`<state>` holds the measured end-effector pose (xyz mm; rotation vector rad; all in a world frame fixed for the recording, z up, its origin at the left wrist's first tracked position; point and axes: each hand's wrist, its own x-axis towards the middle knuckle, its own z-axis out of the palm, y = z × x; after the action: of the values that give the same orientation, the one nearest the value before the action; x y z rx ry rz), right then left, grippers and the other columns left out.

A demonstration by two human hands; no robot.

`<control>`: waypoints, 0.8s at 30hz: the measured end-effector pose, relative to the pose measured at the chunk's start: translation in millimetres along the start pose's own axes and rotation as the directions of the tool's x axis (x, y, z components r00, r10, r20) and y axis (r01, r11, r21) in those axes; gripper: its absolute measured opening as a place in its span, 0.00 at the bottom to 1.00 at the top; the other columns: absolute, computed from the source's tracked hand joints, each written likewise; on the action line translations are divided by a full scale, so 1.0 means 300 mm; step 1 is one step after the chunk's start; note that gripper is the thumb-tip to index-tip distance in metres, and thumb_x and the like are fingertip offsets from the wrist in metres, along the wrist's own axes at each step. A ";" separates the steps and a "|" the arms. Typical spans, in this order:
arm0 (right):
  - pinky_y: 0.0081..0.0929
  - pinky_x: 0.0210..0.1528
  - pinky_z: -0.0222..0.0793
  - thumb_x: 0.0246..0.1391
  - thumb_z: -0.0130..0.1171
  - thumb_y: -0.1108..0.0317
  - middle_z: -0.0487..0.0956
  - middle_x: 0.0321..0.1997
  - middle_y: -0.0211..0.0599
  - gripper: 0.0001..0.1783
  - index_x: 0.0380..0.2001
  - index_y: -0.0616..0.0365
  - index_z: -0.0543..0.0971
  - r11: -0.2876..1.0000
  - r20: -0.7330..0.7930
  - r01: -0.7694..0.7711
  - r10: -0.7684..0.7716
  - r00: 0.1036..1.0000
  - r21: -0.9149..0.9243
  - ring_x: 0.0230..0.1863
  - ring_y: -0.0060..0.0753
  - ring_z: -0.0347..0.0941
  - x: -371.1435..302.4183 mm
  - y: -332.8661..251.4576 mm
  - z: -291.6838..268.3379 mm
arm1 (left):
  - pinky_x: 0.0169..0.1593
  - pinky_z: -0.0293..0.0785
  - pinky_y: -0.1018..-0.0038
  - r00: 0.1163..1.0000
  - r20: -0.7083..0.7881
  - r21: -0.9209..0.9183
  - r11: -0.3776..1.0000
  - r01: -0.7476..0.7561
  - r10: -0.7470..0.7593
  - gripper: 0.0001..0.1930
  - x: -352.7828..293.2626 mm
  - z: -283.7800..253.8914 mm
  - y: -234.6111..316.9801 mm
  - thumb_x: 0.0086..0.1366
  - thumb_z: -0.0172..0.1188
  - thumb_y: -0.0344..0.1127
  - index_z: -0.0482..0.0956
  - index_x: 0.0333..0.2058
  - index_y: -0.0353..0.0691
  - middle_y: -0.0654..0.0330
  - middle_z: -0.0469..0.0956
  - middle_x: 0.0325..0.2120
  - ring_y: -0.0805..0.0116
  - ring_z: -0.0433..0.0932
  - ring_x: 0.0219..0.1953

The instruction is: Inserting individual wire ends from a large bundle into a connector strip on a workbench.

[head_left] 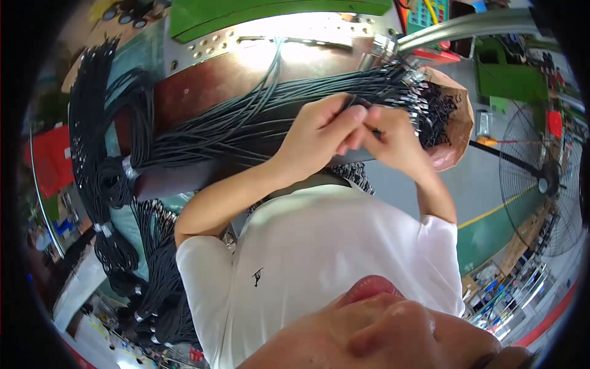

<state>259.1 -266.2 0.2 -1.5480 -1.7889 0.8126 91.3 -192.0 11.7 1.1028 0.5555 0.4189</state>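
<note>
My left hand (319,129) and my right hand (395,136) meet above the bench, fingers closed in a pinch. A short dark stretch of black cable (355,102) shows at the fingertips; the rest of it is hidden by my fingers. Just beyond and beneath my hands, a long bundle of thin black cables (227,117) lies across the brown bench top (190,92). Metal connector ends (413,101) gather at the bundle's right end. A few strands rise from the bundle toward the lit machine at the back.
Small black parts (439,114) fill a brown paper-lined container (462,123) on the right. Coiled, tied cable bundles (89,141) hang at the left. A green machine (246,15) with a bright lamp stands behind the bench. A fan (541,184) is at far right.
</note>
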 end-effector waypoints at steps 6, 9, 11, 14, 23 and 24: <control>0.32 0.31 0.72 0.43 0.58 0.66 0.78 0.26 0.37 0.06 0.22 0.57 0.79 0.543 0.123 0.307 -0.348 0.929 -0.782 0.29 0.37 0.76 0.382 0.247 0.029 | 0.19 0.55 0.84 0.983 -0.173 -0.304 0.953 0.008 -0.063 0.17 -0.090 -0.025 -0.066 0.71 0.50 0.46 0.75 0.46 0.40 0.68 0.68 0.16 0.83 0.63 0.17; 0.41 0.35 0.70 0.47 0.56 0.68 0.79 0.31 0.44 0.08 0.29 0.58 0.79 0.596 0.186 0.133 0.027 0.982 -0.792 0.34 0.44 0.77 0.466 0.202 0.095 | 0.19 0.54 0.85 0.965 -0.249 -0.395 0.918 -0.028 -0.078 0.15 -0.095 -0.030 -0.113 0.71 0.49 0.43 0.73 0.47 0.40 0.68 0.68 0.18 0.84 0.62 0.17; 0.40 0.42 0.70 0.47 0.54 0.73 0.79 0.32 0.45 0.09 0.35 0.58 0.78 0.796 0.132 0.209 -0.162 0.978 -0.568 0.38 0.47 0.76 0.389 0.188 0.046 | 0.19 0.53 0.85 0.962 -0.256 -0.411 0.911 -0.015 -0.099 0.13 -0.104 -0.038 -0.101 0.71 0.50 0.41 0.73 0.47 0.40 0.69 0.67 0.18 0.84 0.60 0.17; 0.40 0.46 0.68 0.46 0.54 0.78 0.77 0.38 0.45 0.11 0.36 0.61 0.77 0.875 0.170 0.259 -0.206 0.964 -0.410 0.45 0.50 0.73 0.306 0.172 0.011 | 0.19 0.53 0.85 0.963 -0.257 -0.440 0.897 -0.042 -0.081 0.13 -0.102 -0.054 -0.095 0.71 0.50 0.41 0.73 0.47 0.40 0.70 0.67 0.17 0.84 0.60 0.16; 0.32 0.33 0.70 0.47 0.60 0.74 0.77 0.33 0.34 0.10 0.36 0.55 0.77 0.691 -0.016 0.422 -0.532 0.847 -0.587 0.34 0.38 0.74 0.243 0.094 0.081 | 0.37 0.74 0.76 0.918 -0.355 -0.454 0.891 -0.004 -0.176 0.12 -0.132 -0.070 -0.135 0.72 0.46 0.37 0.72 0.44 0.34 0.54 0.77 0.39 0.70 0.77 0.36; 0.33 0.32 0.70 0.47 0.60 0.75 0.77 0.31 0.35 0.08 0.34 0.56 0.77 0.811 -0.131 0.272 -0.389 0.912 -0.518 0.33 0.39 0.75 0.247 0.106 0.090 | 0.38 0.73 0.76 0.897 -0.437 -0.346 0.933 -0.096 -0.070 0.12 -0.141 -0.076 -0.159 0.72 0.45 0.36 0.72 0.45 0.35 0.56 0.77 0.37 0.71 0.76 0.35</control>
<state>248.6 -190.2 -36.6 -1.4765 -2.1041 -0.0091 46.2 -219.1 -30.8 0.6522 0.8356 0.7642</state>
